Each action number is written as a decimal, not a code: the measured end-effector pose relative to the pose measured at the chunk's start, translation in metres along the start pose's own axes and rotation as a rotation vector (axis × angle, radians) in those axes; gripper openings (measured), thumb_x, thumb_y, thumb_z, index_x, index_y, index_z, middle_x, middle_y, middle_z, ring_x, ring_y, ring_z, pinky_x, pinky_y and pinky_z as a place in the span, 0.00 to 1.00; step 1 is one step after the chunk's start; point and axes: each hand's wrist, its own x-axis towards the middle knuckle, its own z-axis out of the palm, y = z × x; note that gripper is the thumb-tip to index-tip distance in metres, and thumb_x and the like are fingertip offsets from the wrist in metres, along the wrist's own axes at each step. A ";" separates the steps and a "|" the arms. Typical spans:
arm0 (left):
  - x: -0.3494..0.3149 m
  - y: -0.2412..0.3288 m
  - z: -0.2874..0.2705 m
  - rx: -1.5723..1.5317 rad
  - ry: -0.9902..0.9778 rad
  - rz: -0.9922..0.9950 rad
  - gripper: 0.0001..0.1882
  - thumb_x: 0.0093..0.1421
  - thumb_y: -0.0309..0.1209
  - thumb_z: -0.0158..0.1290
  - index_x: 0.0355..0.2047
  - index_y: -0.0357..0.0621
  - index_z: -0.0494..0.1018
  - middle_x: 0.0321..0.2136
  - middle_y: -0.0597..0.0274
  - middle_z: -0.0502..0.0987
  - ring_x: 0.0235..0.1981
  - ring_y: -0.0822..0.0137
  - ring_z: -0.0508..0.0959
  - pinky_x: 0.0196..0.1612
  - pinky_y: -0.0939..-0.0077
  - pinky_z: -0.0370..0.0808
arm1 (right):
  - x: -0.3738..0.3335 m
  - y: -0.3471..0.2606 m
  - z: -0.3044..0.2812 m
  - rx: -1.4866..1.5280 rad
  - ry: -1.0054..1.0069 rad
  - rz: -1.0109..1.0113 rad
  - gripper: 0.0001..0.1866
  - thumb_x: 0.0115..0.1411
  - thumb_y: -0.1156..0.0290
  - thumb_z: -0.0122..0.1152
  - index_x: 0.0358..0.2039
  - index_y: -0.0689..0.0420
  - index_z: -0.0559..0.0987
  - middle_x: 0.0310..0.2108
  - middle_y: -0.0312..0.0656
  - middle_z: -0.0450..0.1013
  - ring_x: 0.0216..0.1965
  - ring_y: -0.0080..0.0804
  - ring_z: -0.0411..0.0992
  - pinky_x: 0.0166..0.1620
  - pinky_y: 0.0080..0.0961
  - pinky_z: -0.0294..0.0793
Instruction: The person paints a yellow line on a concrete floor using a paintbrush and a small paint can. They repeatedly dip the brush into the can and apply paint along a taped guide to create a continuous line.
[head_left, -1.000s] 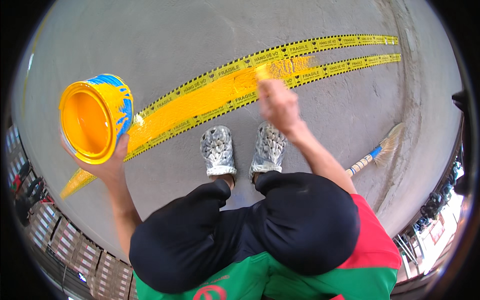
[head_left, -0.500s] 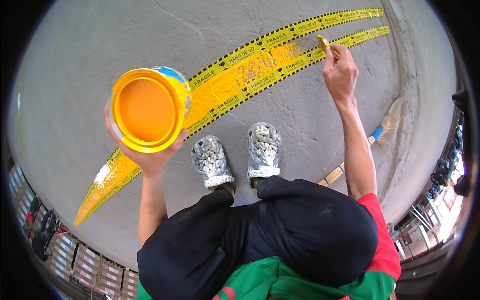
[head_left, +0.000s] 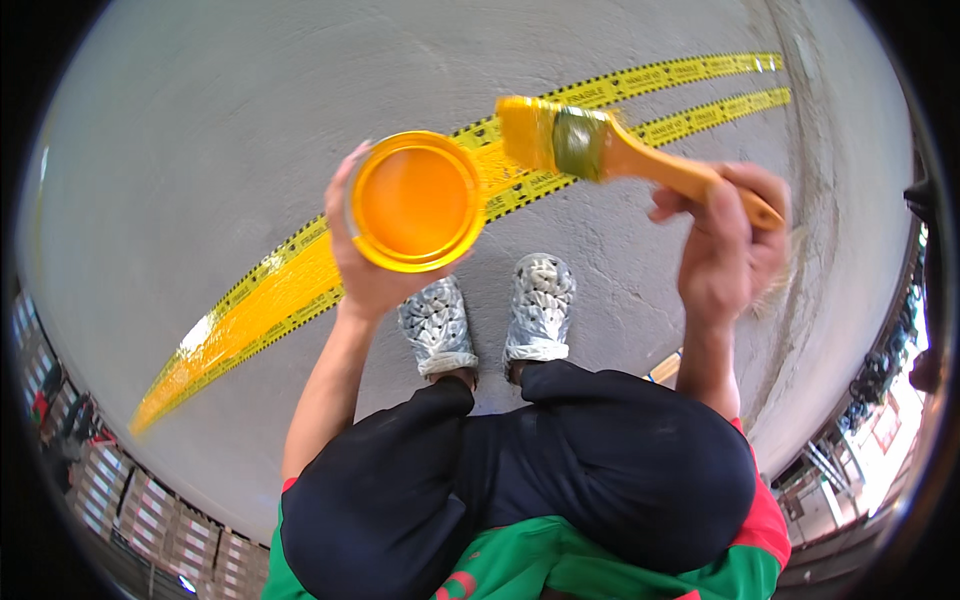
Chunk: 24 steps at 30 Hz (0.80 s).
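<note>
My left hand [head_left: 368,275] is wrapped round an open can of orange-yellow paint [head_left: 418,203], held up over the floor with its mouth facing me. In my right hand [head_left: 728,240] is a wide paintbrush [head_left: 655,162], gripped by its wooden handle. The brush's bristles [head_left: 527,135], coated in yellow, point left and hover just right of the can's rim, apart from it. Below both runs a freshly painted yellow stripe [head_left: 275,300] between two lines of yellow-and-black printed tape [head_left: 690,70]. The can and brush hide part of the stripe.
My feet, in clogs with whitish wrapping [head_left: 540,305], stand on the grey concrete floor [head_left: 250,110] just below the stripe. A broom's handle [head_left: 665,367] lies to the right, mostly behind my right forearm. Stacked pallets [head_left: 150,515] stand at the lower left.
My right hand has lifted the paintbrush off the stripe's far end and brought it up toward the can. My left hand has moved the can to the right.
</note>
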 end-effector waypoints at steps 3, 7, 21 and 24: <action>0.001 -0.004 0.009 -0.089 -0.022 0.013 0.67 0.35 0.39 0.81 0.70 0.41 0.50 0.64 0.46 0.63 0.64 0.52 0.69 0.70 0.57 0.65 | -0.010 -0.019 0.020 -0.007 -0.150 0.045 0.10 0.66 0.80 0.58 0.47 0.65 0.72 0.34 0.51 0.79 0.29 0.33 0.80 0.35 0.27 0.82; 0.004 -0.002 0.016 -0.079 -0.052 0.087 0.65 0.33 0.38 0.82 0.69 0.42 0.53 0.64 0.45 0.64 0.64 0.48 0.67 0.68 0.56 0.65 | -0.021 -0.004 0.040 -0.233 -0.276 0.036 0.10 0.63 0.81 0.63 0.44 0.66 0.75 0.34 0.48 0.79 0.31 0.27 0.81 0.35 0.21 0.80; 0.013 0.001 0.024 -0.041 -0.070 0.142 0.65 0.31 0.34 0.81 0.68 0.42 0.55 0.64 0.47 0.65 0.64 0.46 0.67 0.66 0.54 0.65 | -0.019 0.021 0.039 -0.170 -0.258 0.212 0.10 0.67 0.77 0.60 0.45 0.67 0.73 0.34 0.49 0.79 0.33 0.29 0.81 0.36 0.24 0.83; 0.013 0.000 0.026 -0.062 -0.050 0.120 0.65 0.31 0.34 0.81 0.68 0.41 0.55 0.64 0.47 0.65 0.64 0.46 0.66 0.67 0.53 0.65 | -0.016 0.023 0.029 -0.053 -0.216 0.257 0.09 0.68 0.76 0.58 0.46 0.66 0.73 0.35 0.51 0.79 0.33 0.32 0.81 0.36 0.27 0.84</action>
